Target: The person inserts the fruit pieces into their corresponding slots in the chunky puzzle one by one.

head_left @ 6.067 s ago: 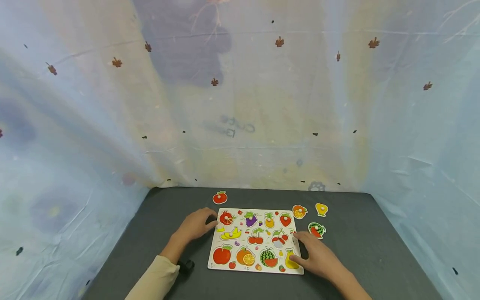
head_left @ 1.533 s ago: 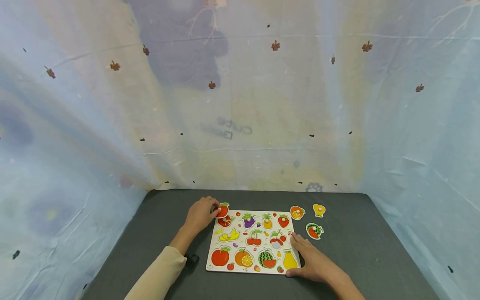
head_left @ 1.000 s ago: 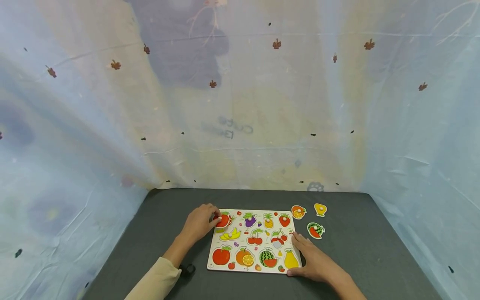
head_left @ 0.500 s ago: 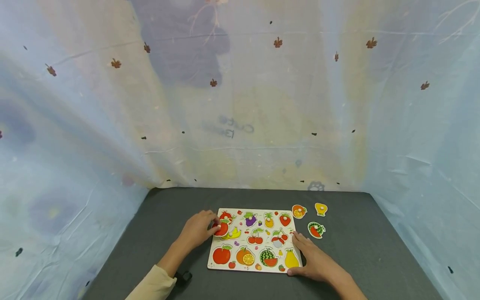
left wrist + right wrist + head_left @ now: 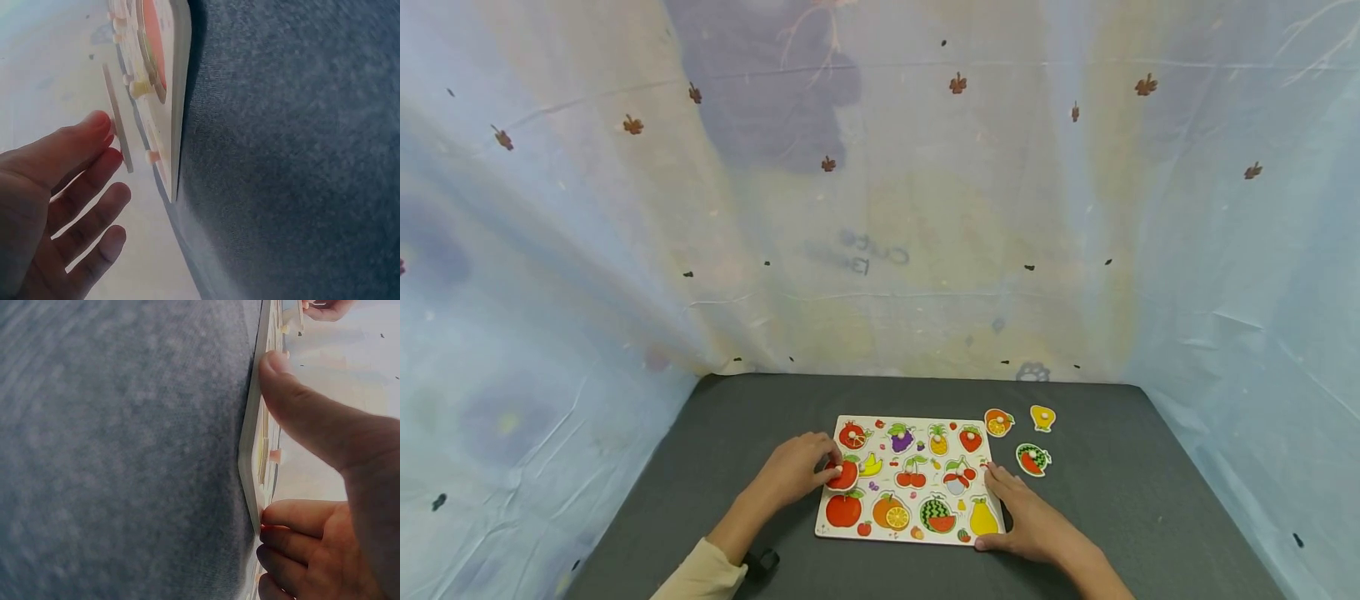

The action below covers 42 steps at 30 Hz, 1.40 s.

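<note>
My left hand (image 5: 793, 473) pinches a red apple puzzle piece (image 5: 847, 478) with a green leaf, thumb and forefinger at its small knob. The piece overlaps the left side of the white fruit puzzle board (image 5: 831, 531), partly covering the bananas (image 5: 871, 464). In the left wrist view the apple piece (image 5: 117, 119) shows edge-on, raised clear of the board, with the other fingers spread loosely. My right hand (image 5: 1033, 521) rests along the board's right edge, thumb at the near corner beside the pear picture (image 5: 983, 518). A large printed apple (image 5: 843, 511) shows at the board's near left.
Right of the board on the dark grey table (image 5: 1135, 500) lie an orange piece (image 5: 998, 423), a yellow pear piece (image 5: 1042, 418) and a watermelon piece (image 5: 1032, 459). Several knobbed fruit pieces sit in the board. A pale patterned curtain (image 5: 925, 250) surrounds the table.
The apple piece, earlier lying beyond the board's far left corner, was picked up by my left hand and moved nearer over the board's left side. My right thumb shifted to the near corner.
</note>
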### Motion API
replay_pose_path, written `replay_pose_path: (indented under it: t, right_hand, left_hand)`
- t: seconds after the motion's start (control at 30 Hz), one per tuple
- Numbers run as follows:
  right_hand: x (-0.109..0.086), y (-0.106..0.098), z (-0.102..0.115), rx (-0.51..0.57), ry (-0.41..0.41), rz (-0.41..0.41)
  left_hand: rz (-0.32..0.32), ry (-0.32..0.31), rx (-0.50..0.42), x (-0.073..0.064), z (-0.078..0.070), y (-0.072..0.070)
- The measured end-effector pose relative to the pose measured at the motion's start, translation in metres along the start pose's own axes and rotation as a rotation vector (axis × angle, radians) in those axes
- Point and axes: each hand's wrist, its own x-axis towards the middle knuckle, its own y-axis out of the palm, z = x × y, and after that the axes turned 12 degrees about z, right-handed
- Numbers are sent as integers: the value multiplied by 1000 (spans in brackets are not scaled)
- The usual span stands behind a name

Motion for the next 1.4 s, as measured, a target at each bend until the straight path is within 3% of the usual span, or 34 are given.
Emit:
replay_pose_path:
  t: [0.47,0.63,1.03,1.4]
  right_hand:
    - [0,0,2,4,19,-3]
    - [0,0,2,2,18,-1]
    - [-1,-1,3,14,16,6]
    - [-1,0,3,21,0,-2]
  left_hand:
    - [136,73,-45,-8,-5,-4]
    - [184,92,-107,-11,-7,-3]
    - [201,118,-100,-13,-13,1]
    - [205,93,-76,-14,-15,4]
